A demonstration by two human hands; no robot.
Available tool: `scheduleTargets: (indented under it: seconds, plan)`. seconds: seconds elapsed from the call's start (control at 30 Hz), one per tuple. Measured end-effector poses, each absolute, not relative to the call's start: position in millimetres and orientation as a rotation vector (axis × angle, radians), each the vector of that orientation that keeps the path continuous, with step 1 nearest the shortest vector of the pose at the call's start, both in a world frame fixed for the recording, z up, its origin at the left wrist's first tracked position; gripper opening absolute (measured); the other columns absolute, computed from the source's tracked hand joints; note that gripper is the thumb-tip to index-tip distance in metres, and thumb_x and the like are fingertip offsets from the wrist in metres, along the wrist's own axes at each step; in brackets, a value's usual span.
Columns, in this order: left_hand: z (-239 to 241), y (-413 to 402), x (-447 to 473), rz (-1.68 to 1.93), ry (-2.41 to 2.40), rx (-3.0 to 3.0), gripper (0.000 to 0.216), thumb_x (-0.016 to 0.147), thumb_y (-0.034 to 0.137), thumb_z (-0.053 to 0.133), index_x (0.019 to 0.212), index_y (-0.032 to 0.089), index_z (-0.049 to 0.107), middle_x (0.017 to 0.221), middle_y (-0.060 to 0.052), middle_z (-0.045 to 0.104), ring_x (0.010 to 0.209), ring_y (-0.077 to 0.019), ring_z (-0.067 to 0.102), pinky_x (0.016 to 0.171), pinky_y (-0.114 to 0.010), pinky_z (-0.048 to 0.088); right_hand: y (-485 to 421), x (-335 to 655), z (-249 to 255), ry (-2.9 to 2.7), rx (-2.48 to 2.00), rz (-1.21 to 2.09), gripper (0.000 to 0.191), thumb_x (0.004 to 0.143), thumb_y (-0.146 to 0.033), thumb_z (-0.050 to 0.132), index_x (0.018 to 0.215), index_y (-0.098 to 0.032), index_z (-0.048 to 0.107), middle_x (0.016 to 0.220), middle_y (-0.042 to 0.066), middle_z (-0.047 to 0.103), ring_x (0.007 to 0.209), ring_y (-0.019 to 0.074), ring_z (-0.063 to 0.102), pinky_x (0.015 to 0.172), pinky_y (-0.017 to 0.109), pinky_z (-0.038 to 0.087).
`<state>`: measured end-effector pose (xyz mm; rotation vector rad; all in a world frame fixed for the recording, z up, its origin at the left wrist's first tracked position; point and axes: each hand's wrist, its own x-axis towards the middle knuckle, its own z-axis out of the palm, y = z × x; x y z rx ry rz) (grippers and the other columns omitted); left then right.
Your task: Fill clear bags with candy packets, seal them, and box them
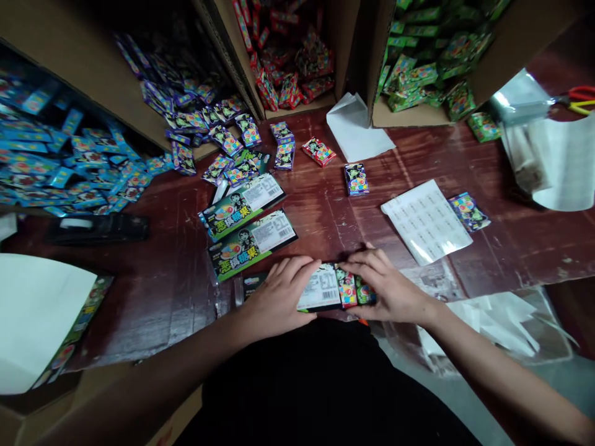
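Observation:
Both of my hands rest on one flat candy pack point(325, 288) lying at the near edge of the dark red table point(162, 285). My left hand point(279, 297) covers the pack's left part with its fingers curled over the top edge. My right hand point(388, 288) grips the right end, where small colourful candy boxes point(353, 290) show through the pack. Two finished flat packs point(246, 226) lie just beyond my left hand.
Open cartons hold blue boxes point(56, 155), purple boxes point(186, 105), red boxes point(288, 62) and green boxes point(427, 68). Loose boxes point(356, 179) lie mid-table. A label sheet point(425, 220), clear bags point(502, 322), a tape dispenser point(97, 228) and scissors point(581, 99) are also here.

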<state>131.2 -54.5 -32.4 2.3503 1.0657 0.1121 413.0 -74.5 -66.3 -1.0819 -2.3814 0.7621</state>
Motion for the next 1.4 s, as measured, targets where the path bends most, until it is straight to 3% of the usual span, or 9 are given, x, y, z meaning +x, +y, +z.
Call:
scheduleTargets:
  seconds: [0.07, 0.13, 0.23, 0.43, 0.67, 0.93, 1.13, 1.27, 1.4]
  plan:
    - [-32.7, -53.6, 130.9, 0.097, 1.031, 2.348, 0.086, 0.078, 0.043, 0.078, 0.150, 0.023, 0.035, 0.144, -0.012, 0.049, 0.132, -0.0325, 0.046, 0.113, -0.050, 0.039, -71.3, 411.9, -65.6, -2.397, -1.020, 0.807, 0.082, 0.083, -0.059, 0.073, 0.150, -0.024, 0.041, 0.135, 0.015, 0.055, 0.129, 0.0358, 0.049, 0.118, 0.064, 0.030]
    - [-32.7, -52.9, 129.2, 0.099, 1.042, 2.341, 0.086, 0.079, 0.046, 0.077, 0.151, 0.023, 0.035, 0.144, -0.013, 0.049, 0.133, -0.0327, 0.046, 0.115, -0.051, 0.036, -69.3, 416.4, -63.5, -2.395, -1.028, 0.824, 0.098, 0.079, -0.066, 0.075, 0.155, -0.021, 0.032, 0.141, 0.018, 0.052, 0.134, 0.0374, 0.047, 0.120, 0.066, 0.027]
    - [-32.8, -53.0, 126.0, 0.075, 1.068, 2.338, 0.088, 0.078, 0.044, 0.077, 0.152, 0.024, 0.034, 0.146, -0.012, 0.048, 0.134, -0.0338, 0.044, 0.116, -0.052, 0.034, -68.1, 433.7, -58.3, -2.457, -1.083, 0.804, 0.117, 0.074, -0.070, 0.077, 0.161, -0.019, 0.018, 0.154, 0.021, 0.041, 0.143, 0.0413, 0.038, 0.123, 0.070, 0.013]
    - [-35.1, -55.1, 129.3, 0.071, 1.094, 2.315, 0.088, 0.077, 0.038, 0.076, 0.152, 0.024, 0.033, 0.146, -0.012, 0.047, 0.133, -0.0333, 0.044, 0.116, -0.052, 0.034, -60.1, 448.1, -55.8, -2.424, -1.062, 0.801, 0.085, 0.083, -0.052, 0.076, 0.153, -0.025, 0.037, 0.142, 0.013, 0.057, 0.136, 0.0332, 0.049, 0.125, 0.066, 0.011]
    - [-32.5, -55.6, 133.5, 0.124, 1.110, 2.305, 0.090, 0.075, 0.034, 0.076, 0.152, 0.023, 0.032, 0.146, -0.010, 0.047, 0.133, -0.0308, 0.043, 0.116, -0.048, 0.035, -51.2, 440.8, -61.4, -2.391, -1.002, 0.881, 0.082, 0.080, -0.055, 0.078, 0.149, -0.026, 0.044, 0.142, 0.012, 0.058, 0.135, 0.0322, 0.051, 0.125, 0.066, 0.012]
    - [-28.6, -44.8, 137.1, 0.216, 1.109, 2.402, 0.085, 0.080, 0.033, 0.074, 0.153, 0.022, 0.031, 0.143, -0.012, 0.049, 0.132, -0.0320, 0.045, 0.115, -0.050, 0.036, -23.5, 443.3, -35.8, -2.510, -0.936, 0.843, 0.078, 0.086, -0.051, 0.075, 0.153, -0.032, 0.042, 0.149, 0.008, 0.053, 0.138, 0.0315, 0.051, 0.126, 0.064, 0.009]
    - [-18.6, -36.7, 144.8, 0.358, 1.338, 2.272, 0.088, 0.080, 0.036, 0.078, 0.153, 0.024, 0.031, 0.148, -0.009, 0.045, 0.136, -0.0284, 0.042, 0.119, -0.046, 0.036, -2.0, 445.5, -14.6, -2.270, -1.130, 0.623, 0.079, 0.084, -0.048, 0.079, 0.151, -0.025, 0.043, 0.141, 0.016, 0.051, 0.137, 0.0346, 0.047, 0.122, 0.059, 0.030]
    - [-18.2, -33.7, 148.0, 0.408, 1.352, 2.289, 0.091, 0.077, 0.031, 0.079, 0.153, 0.024, 0.030, 0.147, -0.010, 0.046, 0.134, -0.0305, 0.043, 0.117, -0.049, 0.037, -3.4, 437.1, -20.2, -2.343, -1.076, 0.738, 0.081, 0.084, -0.048, 0.078, 0.152, -0.025, 0.041, 0.142, 0.015, 0.051, 0.139, 0.0336, 0.046, 0.126, 0.062, 0.017]
    - [-20.2, -29.7, 149.9, 0.387, 1.305, 2.305, 0.088, 0.076, 0.027, 0.078, 0.152, 0.024, 0.032, 0.143, -0.012, 0.048, 0.131, -0.0328, 0.045, 0.115, -0.053, 0.039, 2.3, 433.9, -17.6, -2.424, -0.960, 0.950, 0.078, 0.088, -0.043, 0.075, 0.155, -0.028, 0.038, 0.152, 0.012, 0.047, 0.144, 0.0317, 0.043, 0.126, 0.059, 0.018]
